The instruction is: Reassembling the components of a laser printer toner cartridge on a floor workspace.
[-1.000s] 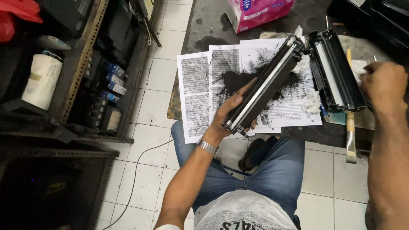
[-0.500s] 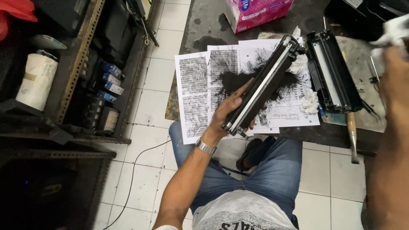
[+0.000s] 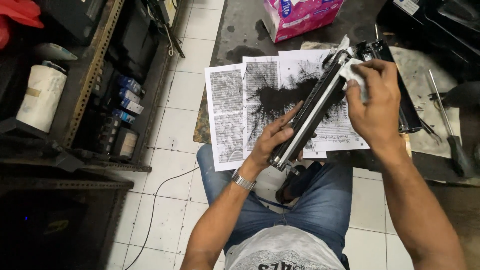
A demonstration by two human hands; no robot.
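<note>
My left hand (image 3: 272,141) grips the near end of a long black toner cartridge part (image 3: 311,111), holding it tilted over printed paper sheets (image 3: 235,107) smeared with black toner powder. My right hand (image 3: 375,102) presses a white tissue (image 3: 352,74) against the far part of that cartridge. A second black cartridge section (image 3: 400,95) lies on the dark table just behind my right hand. A metal watch sits on my left wrist.
A pink tissue pack (image 3: 300,15) stands at the table's far edge. A screwdriver (image 3: 450,127) lies at the right on a stained cloth. Shelves at the left hold small ink boxes (image 3: 127,97) and a paper roll (image 3: 41,96). White floor tiles and a cable lie below.
My right hand came in from the right edge with a white tissue and now presses it on the cartridge. My left hand keeps its hold on the cartridge.
</note>
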